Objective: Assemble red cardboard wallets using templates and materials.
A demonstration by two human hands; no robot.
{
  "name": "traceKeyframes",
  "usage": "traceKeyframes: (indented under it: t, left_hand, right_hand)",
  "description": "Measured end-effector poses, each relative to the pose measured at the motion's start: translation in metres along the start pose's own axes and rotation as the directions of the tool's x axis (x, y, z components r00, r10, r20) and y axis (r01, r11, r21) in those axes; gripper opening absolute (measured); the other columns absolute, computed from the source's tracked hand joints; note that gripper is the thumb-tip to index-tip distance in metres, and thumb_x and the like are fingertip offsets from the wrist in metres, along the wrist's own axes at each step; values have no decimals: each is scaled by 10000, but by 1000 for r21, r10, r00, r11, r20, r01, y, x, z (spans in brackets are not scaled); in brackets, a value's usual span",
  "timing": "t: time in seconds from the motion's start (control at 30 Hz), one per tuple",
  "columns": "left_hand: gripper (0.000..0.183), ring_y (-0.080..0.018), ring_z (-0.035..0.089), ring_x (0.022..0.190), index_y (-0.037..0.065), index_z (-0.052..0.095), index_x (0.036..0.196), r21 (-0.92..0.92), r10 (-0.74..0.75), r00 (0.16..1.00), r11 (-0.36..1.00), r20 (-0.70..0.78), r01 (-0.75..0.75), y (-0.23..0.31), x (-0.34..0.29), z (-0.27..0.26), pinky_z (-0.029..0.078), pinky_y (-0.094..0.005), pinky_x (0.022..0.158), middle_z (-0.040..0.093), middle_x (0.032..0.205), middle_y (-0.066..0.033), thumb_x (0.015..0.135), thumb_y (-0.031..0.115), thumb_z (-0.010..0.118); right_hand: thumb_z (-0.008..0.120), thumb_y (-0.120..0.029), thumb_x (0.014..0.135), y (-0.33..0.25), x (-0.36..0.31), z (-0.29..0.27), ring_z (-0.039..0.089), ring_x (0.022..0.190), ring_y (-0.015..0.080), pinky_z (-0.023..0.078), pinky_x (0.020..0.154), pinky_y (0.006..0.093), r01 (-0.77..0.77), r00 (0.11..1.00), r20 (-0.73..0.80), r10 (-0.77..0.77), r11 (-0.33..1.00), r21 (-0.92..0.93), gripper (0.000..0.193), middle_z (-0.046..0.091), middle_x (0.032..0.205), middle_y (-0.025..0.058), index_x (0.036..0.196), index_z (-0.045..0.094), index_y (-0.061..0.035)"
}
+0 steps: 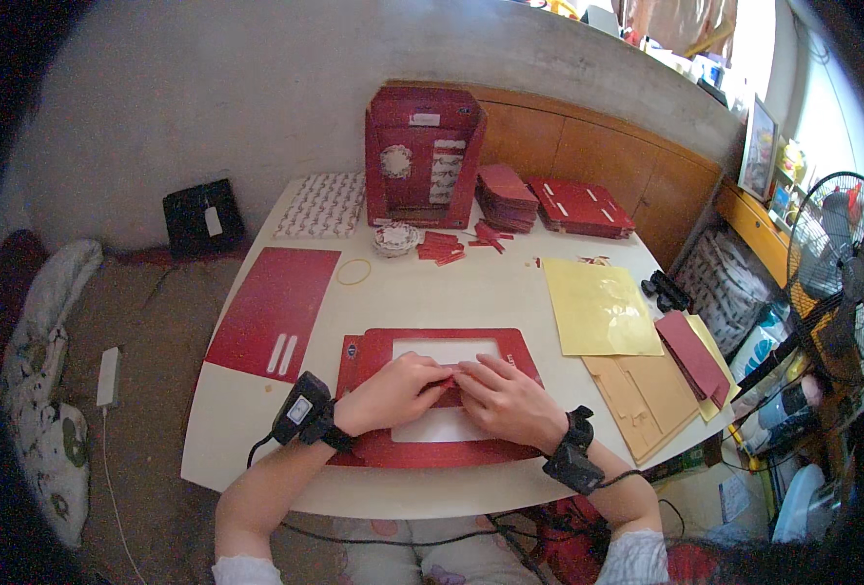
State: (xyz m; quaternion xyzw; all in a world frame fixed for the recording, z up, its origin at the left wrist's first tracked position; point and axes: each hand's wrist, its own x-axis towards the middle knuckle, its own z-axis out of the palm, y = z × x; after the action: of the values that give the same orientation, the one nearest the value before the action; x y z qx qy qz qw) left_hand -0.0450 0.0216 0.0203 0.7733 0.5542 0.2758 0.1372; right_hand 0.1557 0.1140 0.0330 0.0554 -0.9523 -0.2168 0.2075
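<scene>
My left hand (pixel 400 392) and my right hand (pixel 506 400) meet fingertip to fingertip over a flat red cardboard frame (pixel 393 451) with a white rectangular middle. Closed fingers of both hands pinch a small red card strip (pixel 449 380) between them. Most of that strip is hidden by the fingers. The frame lies flat at the near side of the white table (pixel 403 492), and my hands cover part of its middle. Each wrist wears a black strapped device.
Behind stand a red display box (pixel 378 156), red card stacks (pixel 507 200), small red pieces (pixel 440 247) and round white labels (pixel 396 239). A red sheet (pixel 276 302) lies left, yellow sheets (pixel 598 307) and a tan board (pixel 637 395) right. A fan (pixel 837 283) stands far right.
</scene>
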Motion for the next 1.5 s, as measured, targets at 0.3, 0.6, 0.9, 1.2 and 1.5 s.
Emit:
traceKeyframes:
  t: [0.3, 0.6, 0.9, 1.2, 1.5]
  left_hand:
    - [243, -384, 613, 826, -40, 638, 1044, -34, 114, 982, 992, -149, -121, -1, 1, 4, 486, -448, 764, 636, 862, -221, 834, 69, 581]
    - [274, -382, 622, 859, -51, 642, 1070, -28, 84, 989, 996, -119, -87, 0, 1, 3, 493, -440, 789, 642, 890, -232, 825, 58, 587]
    - [300, -363, 606, 932, -54, 627, 1087, 41, 62, 977, 998, -205, -55, -3, -6, 2, 486, -423, 855, 646, 971, -213, 807, 51, 606]
    - [356, -360, 595, 1056, -31, 620, 1136, 68, -35, 950, 996, -309, 59, 0, -6, -2, 471, -417, 952, 639, 1101, -214, 788, 41, 641]
    - [350, -353, 589, 1087, -25, 617, 1143, 29, -45, 932, 998, -359, 60, 3, -6, -2, 461, -417, 972, 639, 1111, -205, 798, 31, 636]
  right_hand:
    - [599, -148, 707, -1, 2, 2, 540, 1145, 277, 430, 1027, 425, -2, 999, -32, 1, 1000, -17, 165, 604, 1119, 120, 793, 658, -20]
    - [614, -170, 738, 6, 1, -7, 546, 1119, 271, 445, 1005, 411, -6, 1000, -26, 7, 999, 35, 143, 620, 1087, 112, 795, 680, -56]
    - [635, -168, 878, 36, -37, -2, 613, 690, 307, 501, 626, 379, -683, 550, 104, 828, 375, 627, 206, 599, 783, 145, 919, 504, -13]
    - [612, -371, 917, 52, -50, 23, 599, 856, 145, 495, 731, 310, -384, 265, 441, 857, -326, 864, 493, 636, 1014, 112, 1210, 419, -24]
    - [479, -412, 971, 34, -24, -10, 571, 1047, 150, 431, 937, 301, -289, 425, 688, 588, -632, 719, 489, 618, 1141, 44, 1284, 500, -36]
